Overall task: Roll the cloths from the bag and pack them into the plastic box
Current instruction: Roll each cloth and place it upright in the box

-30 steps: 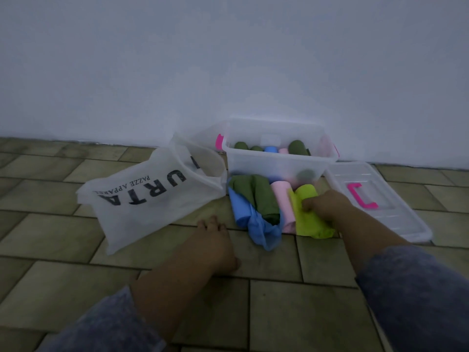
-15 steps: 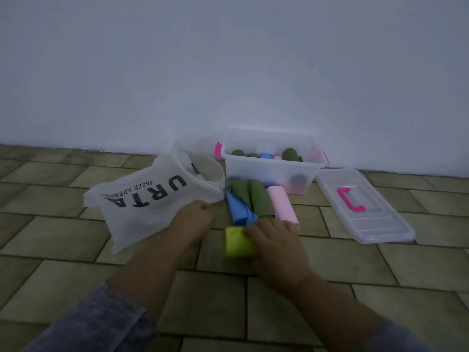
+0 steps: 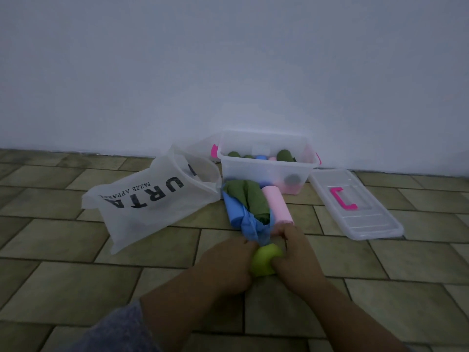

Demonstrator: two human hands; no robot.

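A lime-green cloth (image 3: 265,259) lies bunched on the tiled floor between both my hands. My left hand (image 3: 225,265) grips its left side and my right hand (image 3: 295,260) grips its right side, fingers curled over it. Just beyond lie a blue cloth (image 3: 243,219), a dark green cloth (image 3: 250,196) and a pink cloth (image 3: 278,205), side by side. The clear plastic box (image 3: 266,171) stands against the wall with several rolled cloths inside. The white bag (image 3: 152,201) lies on its side at the left, its mouth facing the box.
The box's clear lid (image 3: 355,204) with a pink handle lies flat on the floor to the right of the box. A plain wall rises directly behind the box. Tiled floor (image 3: 76,288) spreads to the left and near side.
My right hand pulled the green cloth from beside the pink one toward me. My left hand left the bag's edge and joined it on the cloth. The view shifted slightly.
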